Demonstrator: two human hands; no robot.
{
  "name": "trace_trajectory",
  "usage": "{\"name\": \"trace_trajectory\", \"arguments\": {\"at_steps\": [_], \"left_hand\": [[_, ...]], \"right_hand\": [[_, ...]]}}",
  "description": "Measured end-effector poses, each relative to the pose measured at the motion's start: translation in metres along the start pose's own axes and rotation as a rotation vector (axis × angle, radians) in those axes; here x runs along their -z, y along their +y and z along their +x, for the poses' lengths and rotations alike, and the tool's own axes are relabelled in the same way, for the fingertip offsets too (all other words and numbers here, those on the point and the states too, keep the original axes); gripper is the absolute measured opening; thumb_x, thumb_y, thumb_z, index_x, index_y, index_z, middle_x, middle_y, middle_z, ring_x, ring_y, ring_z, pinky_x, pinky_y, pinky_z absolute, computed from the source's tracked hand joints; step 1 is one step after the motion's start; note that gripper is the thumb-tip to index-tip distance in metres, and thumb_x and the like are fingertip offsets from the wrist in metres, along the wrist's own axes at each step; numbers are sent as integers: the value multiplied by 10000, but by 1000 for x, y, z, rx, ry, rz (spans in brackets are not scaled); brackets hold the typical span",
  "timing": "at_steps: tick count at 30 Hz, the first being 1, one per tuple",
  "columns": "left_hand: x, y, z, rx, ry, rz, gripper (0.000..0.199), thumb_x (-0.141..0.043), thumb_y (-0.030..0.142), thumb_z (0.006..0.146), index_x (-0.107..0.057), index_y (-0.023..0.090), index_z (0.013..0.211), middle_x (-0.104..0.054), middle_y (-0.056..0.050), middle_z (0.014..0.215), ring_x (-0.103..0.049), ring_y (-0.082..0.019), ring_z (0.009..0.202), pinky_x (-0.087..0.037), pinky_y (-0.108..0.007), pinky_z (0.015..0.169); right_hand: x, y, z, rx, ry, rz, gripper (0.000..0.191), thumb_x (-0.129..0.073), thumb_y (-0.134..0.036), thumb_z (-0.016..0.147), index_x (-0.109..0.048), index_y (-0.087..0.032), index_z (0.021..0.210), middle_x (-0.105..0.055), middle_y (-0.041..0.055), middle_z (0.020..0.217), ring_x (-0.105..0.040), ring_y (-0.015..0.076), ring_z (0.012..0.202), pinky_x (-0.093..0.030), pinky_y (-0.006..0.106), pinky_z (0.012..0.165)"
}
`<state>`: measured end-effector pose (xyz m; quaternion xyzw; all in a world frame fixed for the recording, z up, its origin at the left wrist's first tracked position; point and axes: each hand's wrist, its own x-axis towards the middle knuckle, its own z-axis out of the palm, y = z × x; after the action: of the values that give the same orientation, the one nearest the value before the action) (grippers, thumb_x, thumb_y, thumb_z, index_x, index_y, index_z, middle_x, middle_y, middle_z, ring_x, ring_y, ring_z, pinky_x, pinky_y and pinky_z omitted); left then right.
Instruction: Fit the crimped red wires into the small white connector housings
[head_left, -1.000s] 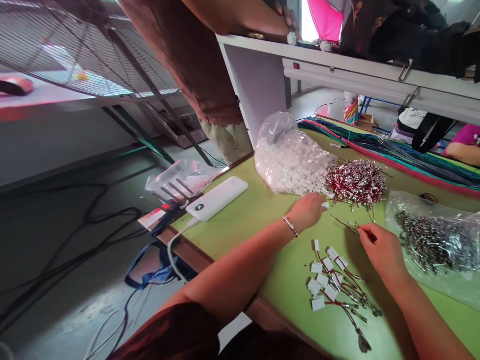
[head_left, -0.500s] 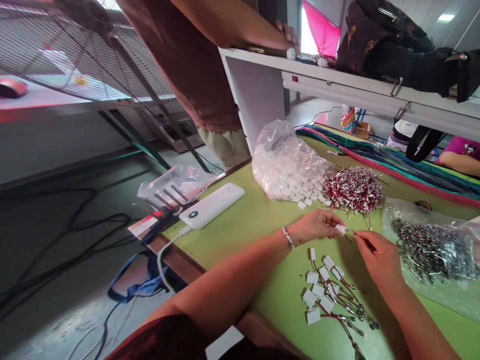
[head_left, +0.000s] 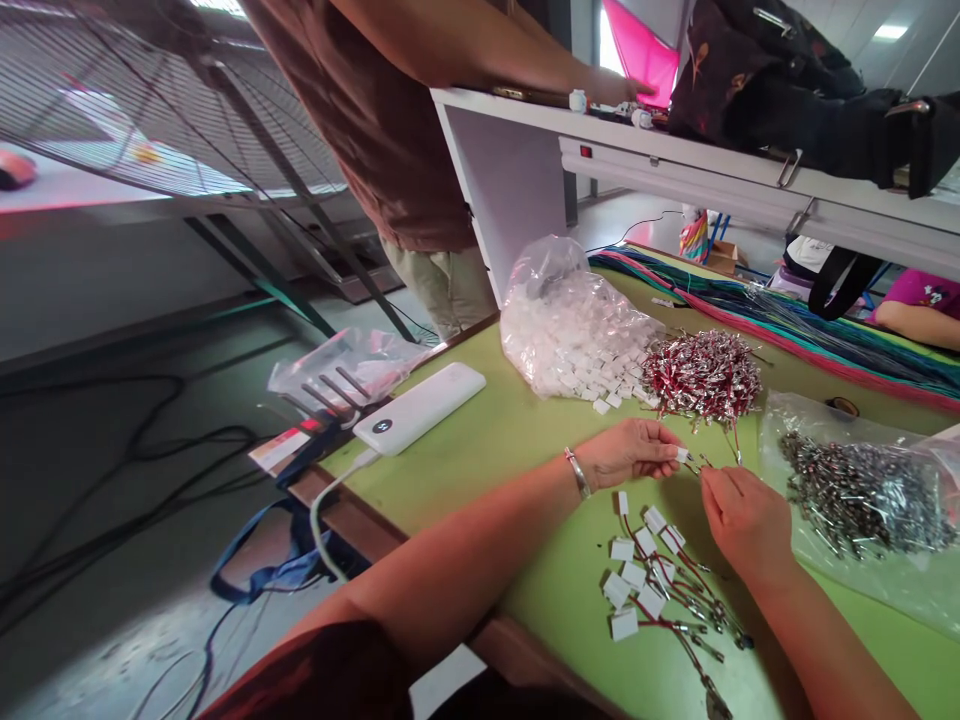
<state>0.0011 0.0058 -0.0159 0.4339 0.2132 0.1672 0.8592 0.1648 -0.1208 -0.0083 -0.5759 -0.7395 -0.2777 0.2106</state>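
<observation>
Between the fingertips of my left hand (head_left: 636, 450) is a small white connector (head_left: 683, 455), with a short wire and metal terminal sticking out toward the right. My right hand (head_left: 742, 510) pinches close beside it, its fingers closed at the wire end; the piece in them is too small to make out. Below both hands, several white connectors (head_left: 632, 575) with red and dark wires lie on the green table (head_left: 450, 470). Behind the hands sit a pile of red wires with metal ends (head_left: 705, 375) and a clear bag of white connectors (head_left: 574, 320).
An open plastic bag of metal terminals (head_left: 862, 495) lies at the right. Long coloured wires (head_left: 787, 320) stretch along the back. A white power bank (head_left: 420, 408) with a cable rests at the left edge. Beyond, a person in brown (head_left: 397, 150) leans over a white desk (head_left: 495, 190).
My right hand has turned slightly and shifted left at the wire end. The other person's arm has reached farther right across the white desk. The view has moved slightly.
</observation>
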Motion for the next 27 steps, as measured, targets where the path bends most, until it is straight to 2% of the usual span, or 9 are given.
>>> {"name": "trace_trajectory", "arguments": {"at_steps": [4,9,11,15,18,22,27], "left_hand": [[0,1,0,12,-3,-16,242,-794,222,708,-637,81,826,-677,-32,649,-601,-54,536,-454,-160,541],[3,4,-1,0,-42,153,313,-831,253,647,-667,81,851,-692,-39,675,-606,-69,539,-448,-177,511],[3,5,-1,6,-62,193,332,-835,275,636,-676,82,855,-692,-37,676,-606,-71,542,-451,-186,515],[-2,2,-2,-2,-29,158,354,-844,290,617,-659,93,846,-693,-35,685,-608,-72,550,-440,-193,514],[-6,-3,-1,-7,9,177,383,-857,300,586,-638,107,834,-694,-30,683,-619,-82,559,-448,-205,529],[-7,-7,1,3,7,251,409,-851,346,579,-644,111,842,-692,-30,687,-625,-89,577,-446,-212,537],[-5,-7,3,13,-76,320,372,-830,367,607,-653,119,820,-662,-3,627,-583,-76,536,-453,-228,545]], "right_hand": [[-4,1,-3,-32,-26,50,297,-464,-135,913,-561,-195,638,-540,-7,558,-491,132,562,-293,266,575],[-8,7,-6,-174,-90,240,190,-480,-186,897,-603,-192,752,-593,-28,578,-514,109,524,-299,234,541],[-6,8,-5,-180,-105,268,177,-488,-198,892,-604,-194,758,-592,-37,572,-517,102,517,-301,227,541],[0,2,-2,-102,-57,45,275,-478,-163,885,-556,-194,623,-549,-18,531,-502,121,520,-262,263,538],[0,-4,-2,-102,-46,-60,295,-478,-145,877,-531,-192,591,-531,-11,512,-495,126,504,-243,277,531],[-5,-8,-5,-161,-105,75,247,-463,-173,881,-565,-190,656,-547,-15,509,-505,125,481,-245,264,512],[-10,-7,-9,-211,-260,260,203,-431,-202,879,-584,-190,745,-612,4,567,-549,140,508,-265,255,516]]}}
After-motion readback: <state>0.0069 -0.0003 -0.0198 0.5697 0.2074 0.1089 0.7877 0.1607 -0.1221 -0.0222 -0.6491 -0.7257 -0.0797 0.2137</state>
